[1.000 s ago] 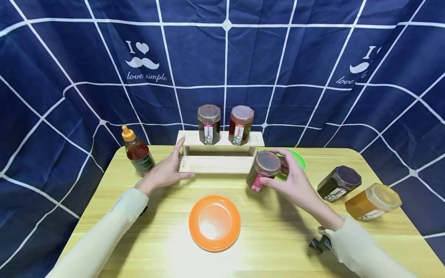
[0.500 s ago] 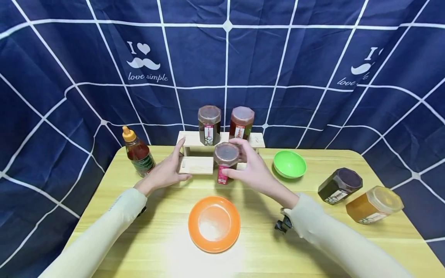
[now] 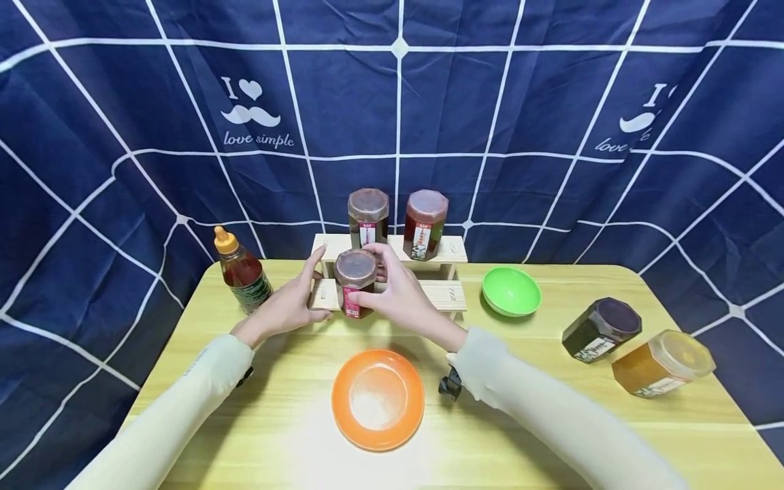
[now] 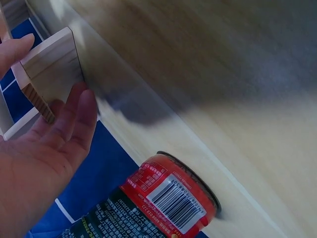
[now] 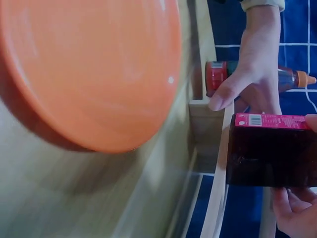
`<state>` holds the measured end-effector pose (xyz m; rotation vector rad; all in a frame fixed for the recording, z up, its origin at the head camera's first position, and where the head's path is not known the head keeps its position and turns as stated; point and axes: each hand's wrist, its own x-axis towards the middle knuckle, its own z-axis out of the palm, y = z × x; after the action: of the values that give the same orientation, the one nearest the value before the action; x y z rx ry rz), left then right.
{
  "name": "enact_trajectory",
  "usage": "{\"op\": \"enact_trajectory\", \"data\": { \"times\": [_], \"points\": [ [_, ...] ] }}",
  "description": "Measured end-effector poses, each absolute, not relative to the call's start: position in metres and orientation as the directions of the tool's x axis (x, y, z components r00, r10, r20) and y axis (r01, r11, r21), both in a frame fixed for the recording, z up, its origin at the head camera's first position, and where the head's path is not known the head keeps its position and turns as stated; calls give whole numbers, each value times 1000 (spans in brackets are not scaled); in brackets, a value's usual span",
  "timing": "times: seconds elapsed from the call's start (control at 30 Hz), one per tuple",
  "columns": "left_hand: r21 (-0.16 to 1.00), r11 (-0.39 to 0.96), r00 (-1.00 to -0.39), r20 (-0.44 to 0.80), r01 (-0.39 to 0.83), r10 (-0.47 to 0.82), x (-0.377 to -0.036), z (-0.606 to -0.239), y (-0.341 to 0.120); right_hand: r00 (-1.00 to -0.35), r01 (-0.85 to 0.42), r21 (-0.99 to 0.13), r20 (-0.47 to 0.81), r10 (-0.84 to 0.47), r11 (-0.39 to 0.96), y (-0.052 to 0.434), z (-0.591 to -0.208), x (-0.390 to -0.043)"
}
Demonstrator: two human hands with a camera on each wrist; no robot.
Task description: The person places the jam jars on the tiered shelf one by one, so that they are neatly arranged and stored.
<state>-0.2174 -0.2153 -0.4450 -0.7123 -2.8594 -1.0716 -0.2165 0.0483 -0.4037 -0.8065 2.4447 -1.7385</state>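
At the wooden rack's (image 3: 450, 295) left end, right hand (image 3: 401, 296) grips the jar (image 3: 355, 284); left hand (image 3: 288, 303) lies flat.

Orange plate (image 5: 94, 69), dark jar (image 5: 271, 151) held, left hand (image 5: 252, 74) on wooden rack (image 5: 205, 134)

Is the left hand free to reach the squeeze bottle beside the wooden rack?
Probably yes. The left hand only rests on the rack's end, and the bottle stands just to its left with nothing between.

The head camera looked down across the tabletop (image 3: 539, 381); both wrist cameras sat close, sharing the wooden shelf (image 3: 450, 294) with it.
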Motion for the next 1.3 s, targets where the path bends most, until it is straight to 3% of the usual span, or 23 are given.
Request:
{"op": "enact_trajectory", "data": {
  "times": [0.27, 0.5, 0.77, 0.9, 1.3],
  "points": [
    [619, 661, -893, 168, 425, 418, -216, -444, -216, -861, -416, -863, 272, -429, 286, 40, -406, -221],
    [612, 660, -889, 180, 436, 421, -217, -442, -213, -867, -476, -747, 310, -390, 464, 39, -401, -218],
    [607, 657, -885, 192, 447, 425, -217, -444, -211, -858, -481, -783, 329, -394, 394, 35, -408, -217],
    [604, 665, -889, 184, 439, 419, -216, -446, -212, -878, -433, -811, 281, -388, 393, 38, -407, -210],
    [609, 679, -899, 146, 410, 413, -213, -441, -213, -911, -359, -874, 251, -328, 328, 90, -387, -184]
  ]
}}
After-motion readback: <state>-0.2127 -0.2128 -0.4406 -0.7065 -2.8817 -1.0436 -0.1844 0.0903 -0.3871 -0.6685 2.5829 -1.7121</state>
